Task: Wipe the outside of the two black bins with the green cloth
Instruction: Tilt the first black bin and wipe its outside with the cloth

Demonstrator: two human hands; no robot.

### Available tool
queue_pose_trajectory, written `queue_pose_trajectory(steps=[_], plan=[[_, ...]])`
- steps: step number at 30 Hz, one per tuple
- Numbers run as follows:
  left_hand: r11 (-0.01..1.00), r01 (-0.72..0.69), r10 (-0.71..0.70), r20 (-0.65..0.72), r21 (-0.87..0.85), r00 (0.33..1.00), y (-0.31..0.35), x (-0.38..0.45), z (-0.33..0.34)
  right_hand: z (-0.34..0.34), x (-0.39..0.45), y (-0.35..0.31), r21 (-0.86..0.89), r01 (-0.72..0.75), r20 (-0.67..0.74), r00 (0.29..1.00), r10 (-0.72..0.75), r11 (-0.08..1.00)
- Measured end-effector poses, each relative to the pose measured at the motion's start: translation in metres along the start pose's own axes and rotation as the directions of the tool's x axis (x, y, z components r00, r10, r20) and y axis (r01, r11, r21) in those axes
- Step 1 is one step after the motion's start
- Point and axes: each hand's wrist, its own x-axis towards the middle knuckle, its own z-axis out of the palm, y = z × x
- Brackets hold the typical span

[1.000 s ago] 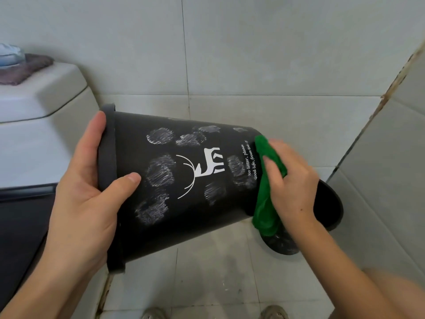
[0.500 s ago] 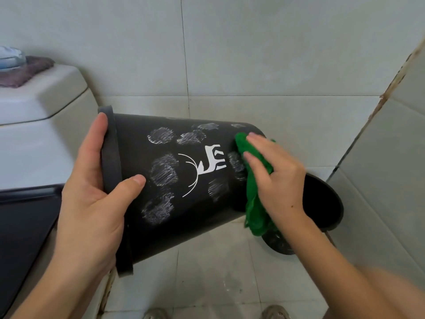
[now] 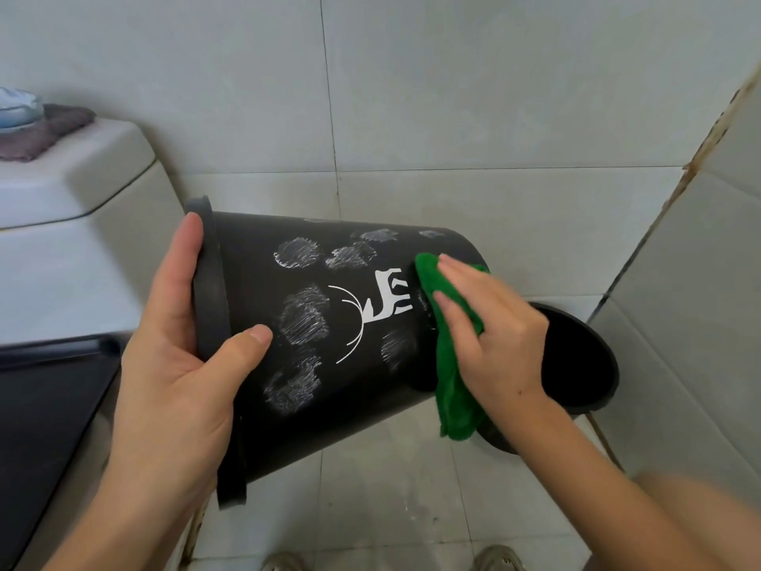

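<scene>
Both forearms are bare to the bottom edge of the picture, with no sleeves, watch or rings in sight. The left hand and right hand wear no gloves; the nails are short and unpainted. Two grey-beige shoes show at the bottom edge.

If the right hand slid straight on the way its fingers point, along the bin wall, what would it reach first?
Probably the white deer print, just ahead of the right hand and green cloth on the held bin; then chalky smudges.
</scene>
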Motion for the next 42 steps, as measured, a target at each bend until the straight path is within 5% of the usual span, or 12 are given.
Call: queue_pose_trajectory(steps=[4, 10, 18, 27, 34, 42], plan=[[0.999, -0.031, 0.031, -0.007, -0.01, 0.999, 0.002, 0.001, 0.003, 0.0, 0.008, -0.003, 0.031, -0.085, -0.04, 0.995, 0.087, 0.996], [0.999, -0.048, 0.048, 0.012, -0.021, 0.999, -0.003, 0.003, -0.006, -0.003, -0.017, -0.014, 0.023, 0.149, -0.02, 0.989, -0.148, 0.989], [0.997, -0.064, 0.064, -0.021, -0.03, 0.998, 0.001, 0.002, 0.003, -0.001, 0.014, 0.002, -0.009, -0.047, -0.05, 0.998, 0.047, 0.999], [0.999, -0.015, 0.014, -0.032, -0.028, 0.999, -0.002, 0.008, -0.002, -0.009, -0.026, -0.011, 0.016, 0.138, 0.048, 0.989, -0.138, 0.99], [0.998, -0.053, 0.053, 0.003, -0.016, 0.999, 0.001, 0.003, 0.004, -0.007, 0.015, -0.004, 0.017, -0.085, -0.033, 0.996, 0.085, 0.996], [0.999, 0.001, -0.003, -0.032, -0.049, 0.999, -0.007, 0.001, 0.009, 0.007, -0.039, -0.045, 0.104, 0.103, 0.038, 0.993, -0.108, 0.989]])
